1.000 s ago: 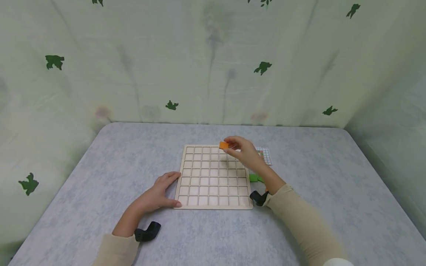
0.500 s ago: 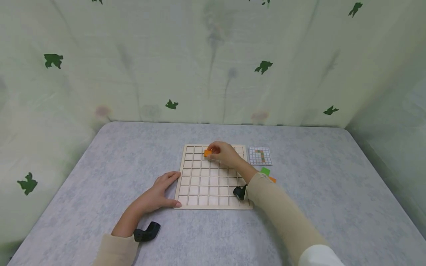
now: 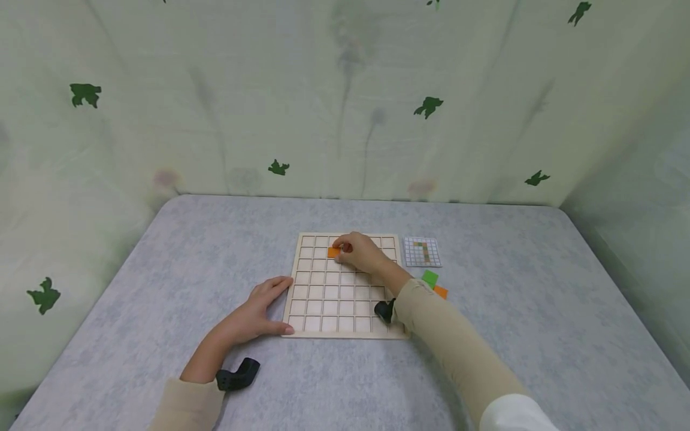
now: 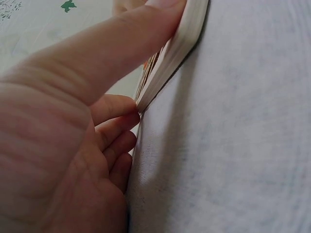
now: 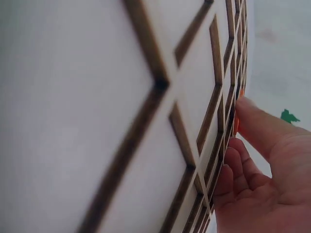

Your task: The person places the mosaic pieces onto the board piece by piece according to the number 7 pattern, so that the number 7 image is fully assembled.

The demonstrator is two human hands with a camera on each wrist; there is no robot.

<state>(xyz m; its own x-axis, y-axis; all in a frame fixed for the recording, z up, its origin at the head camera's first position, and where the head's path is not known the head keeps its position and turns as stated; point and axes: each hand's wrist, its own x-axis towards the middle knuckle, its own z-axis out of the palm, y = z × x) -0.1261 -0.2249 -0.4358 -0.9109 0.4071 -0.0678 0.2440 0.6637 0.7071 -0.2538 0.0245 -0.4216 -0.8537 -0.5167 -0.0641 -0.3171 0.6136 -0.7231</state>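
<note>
A wooden grid board [image 3: 345,336] with square cells lies on the table. My right hand [image 3: 363,254] pinches an orange square tile [image 3: 332,252] at a cell in the board's second row from the back, left of the middle. In the right wrist view, the thumb covers most of the orange tile [image 5: 236,125], and the other fingertips are close against the grid. My left hand [image 3: 259,314] rests at the board's left side, thumb on the front corner and straight fingers touching the edge. In the left wrist view, that thumb lies over the board's rim [image 4: 187,36].
Right of the board lies a small grid card [image 3: 423,252] printed with a coloured pattern. Nearer me are a green tile [image 3: 430,278] and an orange tile [image 3: 441,292], partly beside my right sleeve. A pale curtain [image 3: 226,108] stands behind the table.
My right hand has carried the orange tile leftward from above the board's back edge and lowered it to a cell. The card and loose tiles show more fully. My left hand stays put.
</note>
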